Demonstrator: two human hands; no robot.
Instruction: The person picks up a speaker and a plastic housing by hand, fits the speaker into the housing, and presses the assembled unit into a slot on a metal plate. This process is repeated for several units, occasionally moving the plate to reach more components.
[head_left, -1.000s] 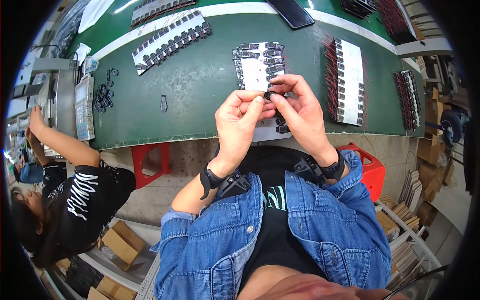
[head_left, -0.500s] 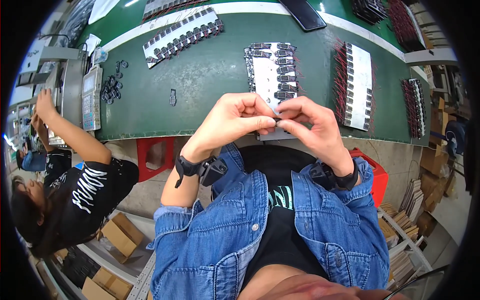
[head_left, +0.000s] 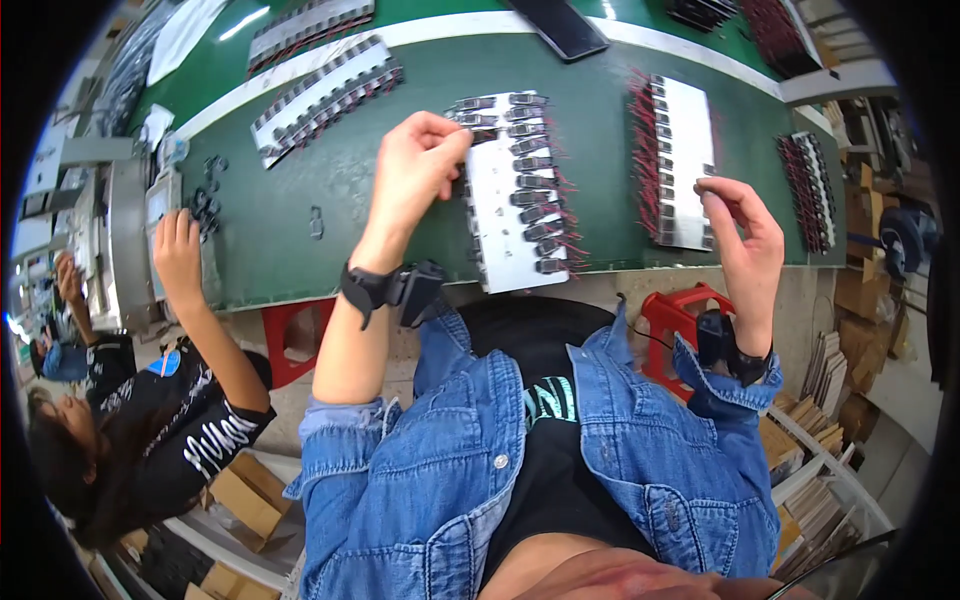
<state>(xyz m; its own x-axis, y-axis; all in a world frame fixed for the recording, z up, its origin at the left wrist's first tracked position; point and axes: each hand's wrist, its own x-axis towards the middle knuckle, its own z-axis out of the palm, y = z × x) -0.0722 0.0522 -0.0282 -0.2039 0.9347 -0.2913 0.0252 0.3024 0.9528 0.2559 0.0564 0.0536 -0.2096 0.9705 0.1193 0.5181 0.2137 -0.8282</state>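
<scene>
My left hand [head_left: 415, 170] is raised over the green table [head_left: 300, 220], its fingertips pinched on a small dark part at the top left corner of a white tray [head_left: 497, 225]. That tray carries rows of small dark parts with red wires. My right hand [head_left: 745, 240] is out to the right, with curled fingers touching the lower right edge of a second white tray [head_left: 685, 130], which also holds red-wired parts. Whether it grips one is hidden by the fingers. Both wrists wear black straps.
A co-worker on the left has a hand [head_left: 180, 250] at a grey machine [head_left: 125, 240]. More part trays [head_left: 320, 85] lie at the far left and one [head_left: 810, 180] at the far right. Red stools [head_left: 290, 340] and cardboard boxes [head_left: 245, 495] are below the table.
My hands, joined together on a small part in front of my chest, have separated. The left went up to the middle tray and the right went out to the right tray.
</scene>
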